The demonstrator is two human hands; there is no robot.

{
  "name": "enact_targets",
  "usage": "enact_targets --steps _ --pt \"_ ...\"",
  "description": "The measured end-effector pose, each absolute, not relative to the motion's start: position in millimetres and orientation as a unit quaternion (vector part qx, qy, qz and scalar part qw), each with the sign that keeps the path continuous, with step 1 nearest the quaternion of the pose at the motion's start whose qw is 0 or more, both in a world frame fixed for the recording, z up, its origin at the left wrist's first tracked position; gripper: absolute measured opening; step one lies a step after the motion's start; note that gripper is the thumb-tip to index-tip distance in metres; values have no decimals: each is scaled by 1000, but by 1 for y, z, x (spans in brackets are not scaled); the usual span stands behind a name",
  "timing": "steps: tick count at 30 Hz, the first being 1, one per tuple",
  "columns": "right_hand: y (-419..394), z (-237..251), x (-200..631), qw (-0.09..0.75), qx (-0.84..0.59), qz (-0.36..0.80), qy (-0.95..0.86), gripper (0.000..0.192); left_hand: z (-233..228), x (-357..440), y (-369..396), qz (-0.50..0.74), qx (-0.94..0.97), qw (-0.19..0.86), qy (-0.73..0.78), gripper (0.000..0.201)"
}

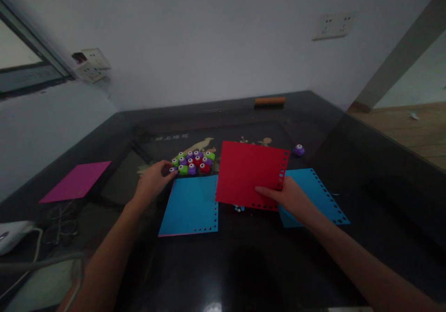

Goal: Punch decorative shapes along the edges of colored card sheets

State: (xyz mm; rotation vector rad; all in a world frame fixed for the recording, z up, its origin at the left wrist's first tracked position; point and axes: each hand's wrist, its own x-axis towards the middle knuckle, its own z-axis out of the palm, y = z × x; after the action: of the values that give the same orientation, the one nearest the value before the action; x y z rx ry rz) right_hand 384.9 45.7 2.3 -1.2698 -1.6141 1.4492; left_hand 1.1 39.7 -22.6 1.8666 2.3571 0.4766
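My right hand [287, 195] grips a red paper sheet [251, 172] by its lower right corner, thumb on top. Holes line the sheet's right edge and part of its bottom edge. My left hand [156, 179] has its thumb and fingers closed around a small purple craft punch [173, 169] with a white, eye-like top. This punch sits at the left end of a cluster of green, purple and red punches [191, 161]. In front lies a blue sheet [190, 205] with holes along its right and bottom edges. Another holed blue sheet [313, 195] is partly hidden behind my right hand.
A lone purple punch [298, 150] stands to the right. Small paper scraps [239, 208] lie below the red sheet. A magenta sheet [77, 181] is at the left, near cables and a white device [14, 235]. An orange-brown bar [270, 101] rests at the dark table's [244, 265] back edge.
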Motion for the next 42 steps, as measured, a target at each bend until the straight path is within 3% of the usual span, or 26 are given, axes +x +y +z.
enact_targets --steps 19,32,42 --pt "46 0 386 322 -472 549 -610 34 -22 9 36 64 650 -20 757 43" --pt "46 -3 386 344 -467 553 -597 35 -3 25 30 126 667 -81 730 36" --pt "46 -5 384 344 -480 552 -588 31 4 62 24 269 690 58 670 37"
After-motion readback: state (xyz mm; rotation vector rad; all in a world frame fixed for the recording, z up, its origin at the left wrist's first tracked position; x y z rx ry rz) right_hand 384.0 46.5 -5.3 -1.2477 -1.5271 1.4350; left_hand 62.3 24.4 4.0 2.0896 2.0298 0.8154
